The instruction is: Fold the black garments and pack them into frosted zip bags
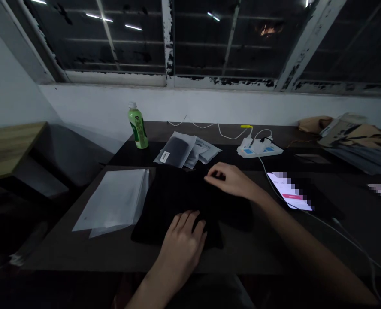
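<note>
A black cloth item [177, 193], perhaps a garment, lies spread on the dark table in front of me. My left hand [185, 236] rests on its lower part with the fingers lying slightly bent on the fabric. Near its upper right edge is my right hand [231, 178], thumb and forefinger curved towards each other over the cloth; whether fabric sits between them is too dark to tell. Left of the cloth lies a stack of translucent plastic bags [113, 199]. Behind it are a bag with dark contents [177, 150] and smaller grey packets [208, 151].
A green bottle [138, 128] stands at the back left. A white power strip [259, 149] with plugs and cables lies at the back right, near a lit phone [288, 191]. Cardboard and paper packaging [348, 133] sits at the far right. A wooden table [13, 146] is at the left.
</note>
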`<state>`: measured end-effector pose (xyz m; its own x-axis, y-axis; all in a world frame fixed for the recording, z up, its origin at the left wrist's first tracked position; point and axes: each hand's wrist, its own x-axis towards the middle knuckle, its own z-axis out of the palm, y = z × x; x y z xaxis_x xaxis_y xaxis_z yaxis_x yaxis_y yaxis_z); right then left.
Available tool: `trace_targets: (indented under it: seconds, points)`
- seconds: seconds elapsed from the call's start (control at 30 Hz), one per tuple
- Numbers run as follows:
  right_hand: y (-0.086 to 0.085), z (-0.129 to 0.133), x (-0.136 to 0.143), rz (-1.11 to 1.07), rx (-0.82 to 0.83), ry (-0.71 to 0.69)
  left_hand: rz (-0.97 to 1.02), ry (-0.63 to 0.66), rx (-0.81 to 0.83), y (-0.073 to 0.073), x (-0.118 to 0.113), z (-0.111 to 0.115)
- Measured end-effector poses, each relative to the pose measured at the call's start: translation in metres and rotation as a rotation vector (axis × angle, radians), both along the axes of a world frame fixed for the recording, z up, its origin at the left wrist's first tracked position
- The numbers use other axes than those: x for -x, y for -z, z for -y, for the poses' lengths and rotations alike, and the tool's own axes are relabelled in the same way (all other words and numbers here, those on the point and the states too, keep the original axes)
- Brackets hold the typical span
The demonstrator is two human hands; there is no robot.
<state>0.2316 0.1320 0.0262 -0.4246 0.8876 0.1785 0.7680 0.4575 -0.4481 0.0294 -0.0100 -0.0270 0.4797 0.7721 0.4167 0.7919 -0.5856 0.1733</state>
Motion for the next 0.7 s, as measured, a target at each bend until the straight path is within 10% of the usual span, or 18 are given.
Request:
trace_targets:
  seconds: [0.17, 0.33, 0.57, 0.7]
  points:
    - [0.001, 0.031, 0.009, 0.209, 0.007, -0.198, -0.042, -0.024, -0.024, 0.005, -0.002, -0.003]
    - [0.009, 0.006, 0.011, 0.152, 0.034, -0.192, -0.067, -0.033, -0.014, 0.008, -0.004, -0.007]
    - [0.028, -0.07, -0.053, -0.294, 0.061, 0.328, -0.048, -0.051, 0.056, 0.002, 0.0, -0.012]
    - [0.042, -0.075, -0.094, -0.255, 0.083, 0.335, 0.05, -0.084, 0.048, -0.004, 0.003, -0.014]
